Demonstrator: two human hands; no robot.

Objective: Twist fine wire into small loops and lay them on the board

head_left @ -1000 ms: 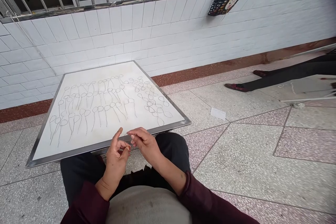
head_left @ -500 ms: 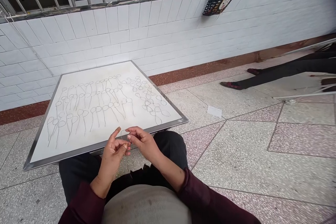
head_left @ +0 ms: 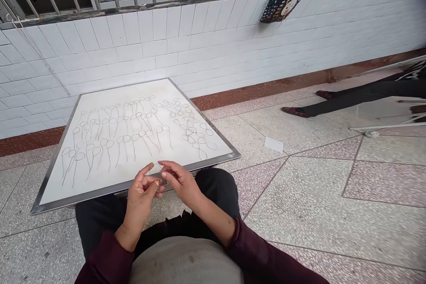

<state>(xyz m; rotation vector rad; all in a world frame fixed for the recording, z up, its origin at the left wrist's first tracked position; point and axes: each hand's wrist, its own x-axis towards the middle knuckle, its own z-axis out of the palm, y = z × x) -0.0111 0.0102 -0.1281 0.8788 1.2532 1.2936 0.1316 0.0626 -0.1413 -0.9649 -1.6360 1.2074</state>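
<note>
Just over the near edge of a white board (head_left: pixel 109 177), my two hands are held close together. Thumb and fingers of my left hand (head_left: pixel 141 195) pinch a thin dark wire (head_left: pixel 155 166), while its index finger sticks up. The wire curves in an arc between the fingertips of both hands. My right hand (head_left: pixel 183 186) has bent fingers, thumb and index at the other side of the arc; the exact contact is too fine to see clearly. On the board lie rows of looped wires with long tails (head_left: pixel 126 139), and closed wire loops (head_left: pixel 189 131) overlap at the right.
A metal frame (head_left: pixel 236 154) edges the board, which stands against a white tiled wall (head_left: pixel 206 53). A patterned bag (head_left: pixel 281 6) hangs from the window bars. On the speckled floor lies a white paper (head_left: pixel 273 144). Another person's legs (head_left: pixel 333 102) stretch in from the right.
The wire tail that hung below my hands no longer shows. My fingers have shifted only slightly, and the view has tilted a little.
</note>
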